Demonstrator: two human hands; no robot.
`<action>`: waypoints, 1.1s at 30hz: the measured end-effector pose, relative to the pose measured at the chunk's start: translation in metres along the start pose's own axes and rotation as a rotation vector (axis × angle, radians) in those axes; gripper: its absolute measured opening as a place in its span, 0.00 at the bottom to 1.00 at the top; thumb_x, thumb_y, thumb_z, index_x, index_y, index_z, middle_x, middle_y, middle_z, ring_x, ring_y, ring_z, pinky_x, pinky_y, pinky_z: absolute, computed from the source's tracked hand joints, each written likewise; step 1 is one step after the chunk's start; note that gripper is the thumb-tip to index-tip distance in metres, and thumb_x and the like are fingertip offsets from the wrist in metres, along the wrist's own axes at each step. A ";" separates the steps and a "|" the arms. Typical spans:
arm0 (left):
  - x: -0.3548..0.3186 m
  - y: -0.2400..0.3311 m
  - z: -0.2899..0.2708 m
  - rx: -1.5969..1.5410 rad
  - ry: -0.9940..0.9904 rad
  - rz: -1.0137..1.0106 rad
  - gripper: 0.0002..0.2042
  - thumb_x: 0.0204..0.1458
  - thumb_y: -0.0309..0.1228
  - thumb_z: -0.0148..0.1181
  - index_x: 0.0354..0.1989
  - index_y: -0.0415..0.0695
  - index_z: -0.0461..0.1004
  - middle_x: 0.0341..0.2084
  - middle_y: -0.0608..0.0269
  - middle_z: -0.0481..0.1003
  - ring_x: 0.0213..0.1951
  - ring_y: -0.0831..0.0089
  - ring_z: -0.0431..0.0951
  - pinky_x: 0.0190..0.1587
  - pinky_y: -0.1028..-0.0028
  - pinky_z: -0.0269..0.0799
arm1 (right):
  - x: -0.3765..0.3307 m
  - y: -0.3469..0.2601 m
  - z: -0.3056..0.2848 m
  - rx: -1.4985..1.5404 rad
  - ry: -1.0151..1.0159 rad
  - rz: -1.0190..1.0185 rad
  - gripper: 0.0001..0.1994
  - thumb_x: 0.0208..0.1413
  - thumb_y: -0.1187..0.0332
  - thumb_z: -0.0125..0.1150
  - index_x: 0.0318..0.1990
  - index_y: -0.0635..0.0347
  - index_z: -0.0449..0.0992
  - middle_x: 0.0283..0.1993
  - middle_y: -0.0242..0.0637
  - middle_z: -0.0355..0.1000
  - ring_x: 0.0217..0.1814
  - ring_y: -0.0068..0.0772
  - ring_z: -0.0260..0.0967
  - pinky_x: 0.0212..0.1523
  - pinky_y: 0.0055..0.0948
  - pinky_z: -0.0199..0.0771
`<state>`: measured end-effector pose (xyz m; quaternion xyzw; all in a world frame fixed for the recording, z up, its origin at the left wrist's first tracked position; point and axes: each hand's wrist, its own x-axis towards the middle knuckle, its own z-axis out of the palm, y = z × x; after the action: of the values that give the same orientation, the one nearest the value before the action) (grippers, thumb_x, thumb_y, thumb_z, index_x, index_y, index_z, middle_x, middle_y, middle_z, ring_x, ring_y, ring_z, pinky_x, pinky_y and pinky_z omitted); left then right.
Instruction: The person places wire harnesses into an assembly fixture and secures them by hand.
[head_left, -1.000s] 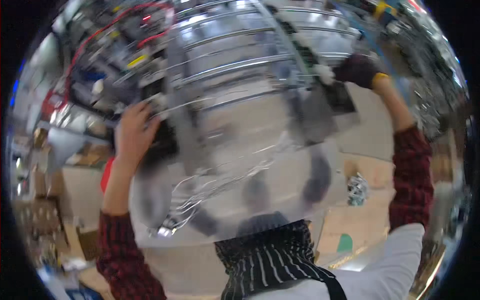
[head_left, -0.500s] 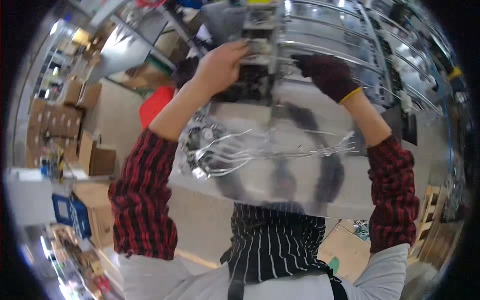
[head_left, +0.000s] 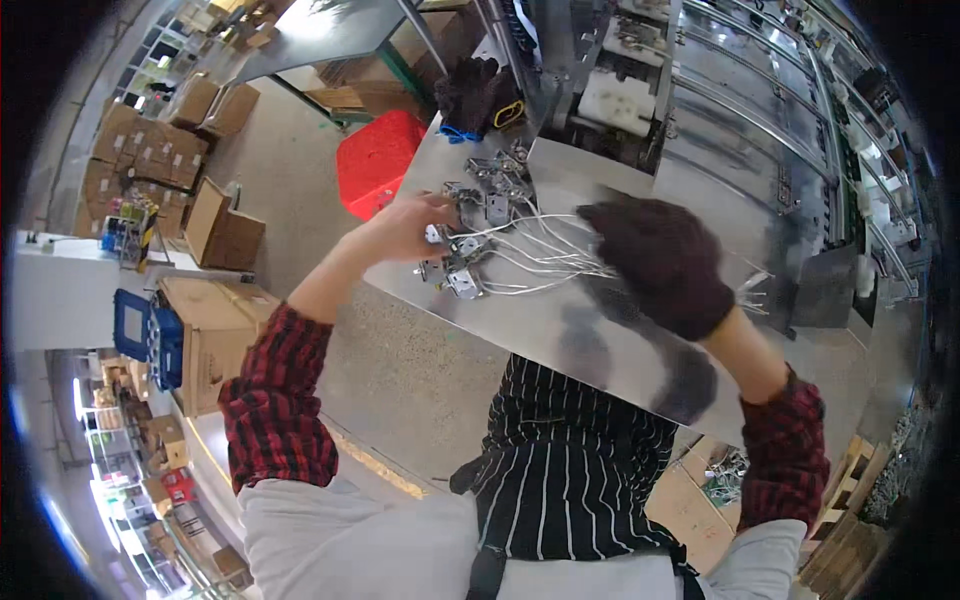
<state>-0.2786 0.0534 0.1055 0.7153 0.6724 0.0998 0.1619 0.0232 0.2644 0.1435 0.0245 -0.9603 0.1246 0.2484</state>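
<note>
On the steel tabletop (head_left: 560, 330) lies a cluster of small metal parts (head_left: 497, 208) with long white wires (head_left: 545, 262) running to the right. My bare left hand (head_left: 405, 232) is at the cluster's left side, fingers apart and curved around its near parts. It touches or nearly touches them; I cannot tell whether it grips one. My right hand (head_left: 665, 262), in a dark knitted glove, is over the right part of the wires and hides some of them. Motion smears its fingers. The wires' free ends (head_left: 752, 292) show beyond it.
A machine with metal rails (head_left: 760, 110) and a white block (head_left: 617, 102) stands behind the table. Dark gloves (head_left: 470, 95) lie at the far left corner, near a red plastic stool (head_left: 378, 160). Cardboard boxes (head_left: 150, 150) and a blue case (head_left: 150, 335) are to the left.
Both hands have come back from the machine to the metal parts and wires, the left at the parts, the right over the wires. My view has turned, bringing more of the left floor in.
</note>
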 end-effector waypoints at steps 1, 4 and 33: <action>0.001 -0.002 0.009 0.023 -0.018 -0.039 0.13 0.42 0.24 0.62 0.39 0.41 0.77 0.50 0.53 0.72 0.49 0.58 0.74 0.48 0.64 0.71 | 0.005 -0.002 0.021 -0.061 -0.016 -0.044 0.23 0.50 0.65 0.58 0.56 0.52 0.70 0.51 0.41 0.72 0.47 0.45 0.70 0.43 0.41 0.72; -0.003 -0.003 0.008 -0.029 -0.111 -0.177 0.15 0.43 0.26 0.63 0.41 0.43 0.77 0.54 0.55 0.69 0.54 0.56 0.70 0.53 0.62 0.68 | 0.041 -0.019 0.058 -0.036 0.112 -0.101 0.21 0.48 0.65 0.58 0.52 0.53 0.72 0.47 0.42 0.72 0.46 0.45 0.70 0.40 0.42 0.73; 0.044 0.144 -0.049 0.282 0.431 0.099 0.24 0.41 0.52 0.67 0.33 0.42 0.72 0.30 0.57 0.72 0.32 0.56 0.75 0.33 0.61 0.71 | -0.073 0.013 -0.133 0.105 -0.120 0.283 0.16 0.50 0.77 0.59 0.48 0.55 0.78 0.34 0.39 0.77 0.33 0.36 0.76 0.34 0.32 0.74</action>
<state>-0.1594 0.0957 0.2007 0.7252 0.6627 0.1628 -0.0917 0.1483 0.3098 0.2178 -0.0909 -0.9595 0.2065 0.1687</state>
